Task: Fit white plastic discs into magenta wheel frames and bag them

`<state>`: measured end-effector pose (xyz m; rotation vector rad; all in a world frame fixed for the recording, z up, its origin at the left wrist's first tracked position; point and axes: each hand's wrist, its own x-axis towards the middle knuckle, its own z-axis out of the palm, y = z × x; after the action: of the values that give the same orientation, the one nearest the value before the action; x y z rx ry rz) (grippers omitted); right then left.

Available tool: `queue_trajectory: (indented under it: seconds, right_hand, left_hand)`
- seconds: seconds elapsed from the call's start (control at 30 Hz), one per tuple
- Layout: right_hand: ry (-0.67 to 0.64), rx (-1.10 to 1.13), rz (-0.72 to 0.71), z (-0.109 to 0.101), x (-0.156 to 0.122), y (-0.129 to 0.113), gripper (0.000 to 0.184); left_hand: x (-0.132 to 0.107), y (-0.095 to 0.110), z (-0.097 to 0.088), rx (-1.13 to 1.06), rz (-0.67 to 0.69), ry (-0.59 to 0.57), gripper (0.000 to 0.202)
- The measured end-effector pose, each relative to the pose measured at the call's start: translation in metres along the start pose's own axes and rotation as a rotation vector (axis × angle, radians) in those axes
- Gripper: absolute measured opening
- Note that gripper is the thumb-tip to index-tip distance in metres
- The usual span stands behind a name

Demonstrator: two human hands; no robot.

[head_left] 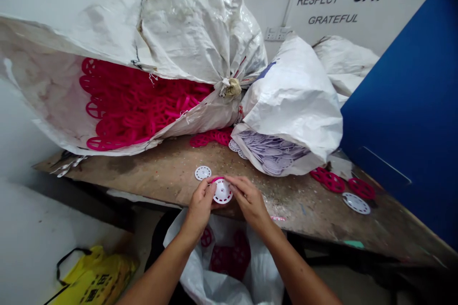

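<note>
Between my two hands, over the table's front edge, is a white slotted plastic disc [222,191] with a pink plastic wheel [217,179] showing behind its upper rim. My left hand [201,202] grips the left side, thumb on the disc's face. My right hand [249,199] has its fingers closed on the upper right side. Another white slotted disc [203,173] lies flat on the table just beyond my left hand. Below my hands, an open white sack [203,288] at my lap holds several pink wheels [229,259].
On the wooden table [143,176], a large white sack [43,62] spills open with pink wheels [136,105]. A smaller sack [296,100] holds white discs [272,152]. Loose pink wheels [331,181] and a white disc [357,203] lie right, beside a blue panel [404,119].
</note>
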<state>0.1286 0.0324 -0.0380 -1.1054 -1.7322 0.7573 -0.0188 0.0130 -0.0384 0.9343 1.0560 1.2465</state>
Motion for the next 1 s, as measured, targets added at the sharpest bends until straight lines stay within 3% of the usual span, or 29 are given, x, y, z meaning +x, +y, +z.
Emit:
queue_trajectory:
  seconds: [0.1,0.2,0.37,0.53,0.73,0.83,1.0]
  right_hand:
    - [-0.089,0.12,0.144,-0.002,0.0,-0.002,0.027]
    - [-0.083,0.177,0.224,-0.003,-0.001,-0.001,0.027]
    - [-0.02,0.249,0.262,-0.005,-0.003,0.001,0.026]
    - [-0.179,0.414,0.247,-0.007,-0.008,-0.001,0.027]
    - [-0.132,0.452,0.258,-0.004,-0.01,-0.002,0.027]
    - [-0.178,0.399,0.254,-0.007,-0.013,-0.007,0.034]
    - [-0.277,0.126,0.169,-0.016,-0.022,-0.013,0.022]
  left_hand:
    - [-0.003,-0.003,-0.001,0.123,0.086,-0.027,0.035]
    - [-0.006,-0.002,0.002,0.155,0.102,-0.023,0.036]
    - [-0.014,0.002,0.004,0.002,-0.063,-0.134,0.053]
    - [-0.017,0.004,-0.001,0.054,-0.026,-0.111,0.046]
    - [-0.016,0.003,0.002,0.033,-0.009,-0.091,0.05]
    - [-0.02,0.005,0.0,0.071,-0.022,-0.129,0.052]
    - [-0.032,0.008,-0.005,0.238,-0.018,-0.244,0.041]
